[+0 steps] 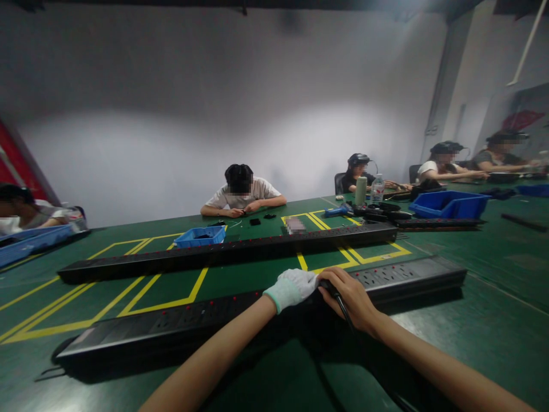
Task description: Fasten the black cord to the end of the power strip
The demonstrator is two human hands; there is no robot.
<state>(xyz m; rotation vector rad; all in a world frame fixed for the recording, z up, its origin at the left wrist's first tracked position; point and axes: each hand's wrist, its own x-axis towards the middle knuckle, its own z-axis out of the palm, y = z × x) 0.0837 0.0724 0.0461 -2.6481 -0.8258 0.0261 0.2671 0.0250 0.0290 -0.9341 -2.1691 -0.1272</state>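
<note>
In the head view, a long black power strip lies across the lower middle of the frame on the green worktop. At frame centre, the right hand is closed narrowly around a black plug, its cable running to the bottom edge. The gloved left hand meets it at the strip, fingers bunched; I cannot tell what they grip. The plug appears to be at the strip's top face, but whether it is seated is hidden; sockets right of the hands are unoccupied. A second power strip lies behind, untouched. The clear bottle, upper right, has a red-and-white label, too small to read.
</note>
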